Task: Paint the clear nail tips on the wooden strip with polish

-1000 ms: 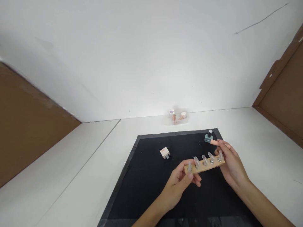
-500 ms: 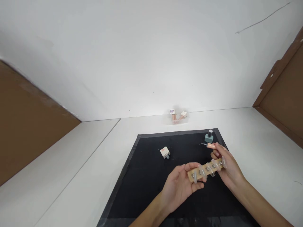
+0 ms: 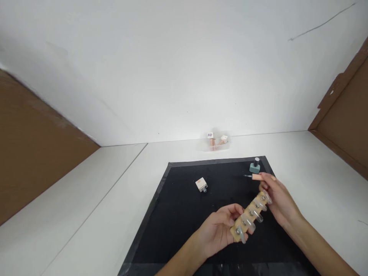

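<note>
My left hand [image 3: 220, 229] grips the lower end of a wooden nail tip stand [image 3: 247, 219], with several clear false nails standing across it on metal studs. In my right hand [image 3: 277, 195] is a nail polish brush [image 3: 257, 176] with a peach cap, its bristles pointing left. The far end of the stand lies close to the right hand's fingers; whether they touch it I cannot tell. A white nail polish bottle [image 3: 201, 184] without its cap lies tilted on the black mat [image 3: 172, 214]. Behind the brush stands a teal nail polish bottle [image 3: 254, 167] with a dark cap.
A clear plastic tray [image 3: 205, 146] holding two peach-and-white bottles [image 3: 212, 140] sits behind the mat against the white wall [image 3: 178, 76]. Brown panels [image 3: 345, 111] border the white table [image 3: 115, 214] on both sides.
My left hand has turned the nail tip stand to a steeper slant, its near end lower and the nails facing more to the right. The right hand still holds the brush in nearly the same place.
</note>
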### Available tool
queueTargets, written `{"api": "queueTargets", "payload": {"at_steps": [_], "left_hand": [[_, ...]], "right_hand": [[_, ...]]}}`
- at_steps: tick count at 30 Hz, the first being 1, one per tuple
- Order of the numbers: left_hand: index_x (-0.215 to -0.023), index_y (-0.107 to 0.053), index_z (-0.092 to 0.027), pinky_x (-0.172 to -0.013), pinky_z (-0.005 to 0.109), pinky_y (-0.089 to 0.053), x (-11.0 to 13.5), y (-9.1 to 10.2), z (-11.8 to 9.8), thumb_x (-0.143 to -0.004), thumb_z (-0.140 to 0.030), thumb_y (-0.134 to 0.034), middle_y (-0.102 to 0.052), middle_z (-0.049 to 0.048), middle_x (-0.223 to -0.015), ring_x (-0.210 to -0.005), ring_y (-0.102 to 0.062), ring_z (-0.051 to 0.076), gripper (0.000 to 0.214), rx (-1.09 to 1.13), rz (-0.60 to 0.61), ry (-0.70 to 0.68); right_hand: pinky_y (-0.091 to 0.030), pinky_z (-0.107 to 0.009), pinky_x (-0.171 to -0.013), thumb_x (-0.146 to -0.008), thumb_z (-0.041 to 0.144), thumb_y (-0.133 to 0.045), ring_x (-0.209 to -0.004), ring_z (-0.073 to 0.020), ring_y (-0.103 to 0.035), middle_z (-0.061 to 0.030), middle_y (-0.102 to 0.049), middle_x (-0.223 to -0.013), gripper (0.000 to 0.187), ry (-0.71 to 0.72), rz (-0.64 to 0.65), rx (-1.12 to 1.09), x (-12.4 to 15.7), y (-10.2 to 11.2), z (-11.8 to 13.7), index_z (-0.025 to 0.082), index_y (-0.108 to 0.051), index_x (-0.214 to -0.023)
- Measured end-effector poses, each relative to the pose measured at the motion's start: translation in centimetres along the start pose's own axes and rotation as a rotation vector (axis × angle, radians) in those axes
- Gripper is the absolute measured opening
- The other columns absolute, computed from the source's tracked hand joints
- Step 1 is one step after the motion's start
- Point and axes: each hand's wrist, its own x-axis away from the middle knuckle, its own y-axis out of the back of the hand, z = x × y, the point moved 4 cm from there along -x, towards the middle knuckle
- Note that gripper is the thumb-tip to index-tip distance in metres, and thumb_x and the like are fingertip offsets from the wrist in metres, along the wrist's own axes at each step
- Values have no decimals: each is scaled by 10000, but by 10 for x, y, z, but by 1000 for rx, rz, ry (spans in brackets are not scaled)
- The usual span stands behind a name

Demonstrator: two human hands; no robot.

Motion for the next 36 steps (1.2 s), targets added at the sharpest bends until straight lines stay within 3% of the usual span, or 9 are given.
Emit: {"api": "queueTargets", "payload": {"at_steps": [3, 5, 11, 18, 24, 31, 36], "left_hand": [[-755, -600, -124, -622, 228, -496, 4, 1, -4, -539, -5, -544, -685, 74, -741, -710, -664, 166, 253, 15, 0, -69], [-757, -595, -138, -648, 228, -498, 6, -1, -9, -545, 7, -570, -693, 71, -766, -722, -659, 154, 258, 10, 8, -122], [-723, -579, -149, -726, 239, -506, 14, -5, -22, -556, 34, -645, -684, 57, -941, -807, -645, 131, 257, -2, -30, -257], [-785, -559, -181, -656, 298, -571, 16, -4, -27, -650, 19, -641, -663, 8, -1024, -811, -666, 146, 255, -22, 4, -289], [-764, -509, -179, -548, 202, -547, 17, -7, -26, -687, 2, -605, -640, 7, -1015, -830, -668, 159, 219, -77, -45, -290], [-732, -428, -181, -506, 181, -512, 18, -15, -26, -629, -4, -654, -614, 9, -968, -765, -651, 136, 305, -191, -110, -327], [-725, -377, -189, -461, 156, -479, 18, -20, -30, -640, -17, -675, -592, 5, -975, -726, -634, 114, 355, -224, -155, -351]], "right_hand": [[-383, -182, -454, -617, 344, -772, -488, -63, -366, 56, -481, -601, 250, 362, -103, 21, 2, 8, 26, 178, -608, -707], [-402, -192, -494, -649, 354, -758, -517, -73, -378, 43, -487, -633, 219, 491, -111, 32, 7, 9, 38, 190, -626, -709], [-460, -228, -550, -689, 383, -733, -579, -110, -475, 25, -491, -649, 210, 441, 178, 175, 23, -3, 34, 237, -657, -819], [-449, -185, -467, -754, 298, -684, -594, -127, -549, -28, -622, -758, 78, 655, 382, 481, 37, -5, 27, 250, -670, -815], [-427, -160, -428, -781, 341, -650, -475, -86, -474, -3, -612, -678, 93, 678, 341, 511, 42, -11, 30, 249, -662, -784], [-427, -171, -414, -756, 412, -659, -458, -83, -463, -10, -616, -690, 187, 680, 288, 509, 42, -15, 30, 226, -658, -745], [-479, -206, -472, -775, 384, -639, -511, -125, -553, -12, -621, -641, 161, 720, 354, 582, 44, -17, 32, 225, -649, -754]]}}
